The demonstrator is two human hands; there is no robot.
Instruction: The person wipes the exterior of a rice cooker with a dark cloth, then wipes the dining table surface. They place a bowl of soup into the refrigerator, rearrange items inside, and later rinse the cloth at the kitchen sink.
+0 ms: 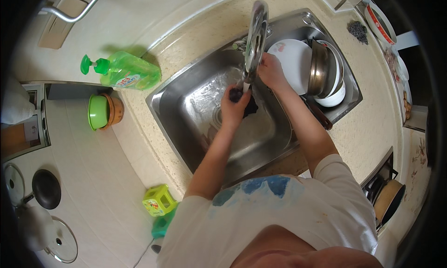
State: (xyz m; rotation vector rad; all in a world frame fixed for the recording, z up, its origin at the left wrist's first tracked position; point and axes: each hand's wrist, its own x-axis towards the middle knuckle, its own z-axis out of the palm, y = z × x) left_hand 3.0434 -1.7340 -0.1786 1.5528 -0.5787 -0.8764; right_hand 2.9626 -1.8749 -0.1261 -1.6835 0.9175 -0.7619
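My left hand (234, 107) is closed around a dark, purplish, soft-looking bundle (252, 108) whose kind I cannot make out. It is held over the left basin of the steel sink (186, 142), right under the spout of the tall chrome faucet (255, 40). A pale streak of water (246, 87) shows at the spout. Beside the faucet's neck, my right hand (271, 72) reaches over the divider with its fingers curled. The faucet partly hides those fingertips, so whether they grip anything is unclear.
The right basin holds a white plate (291, 58), a metal pot (318, 70), a white bowl (333, 99) and a dark handle (318, 113). A green soap pump bottle (132, 72) stands at the left rim. A steel scrubber (357, 31) lies far right; a pan (389, 200) sits on the stove.
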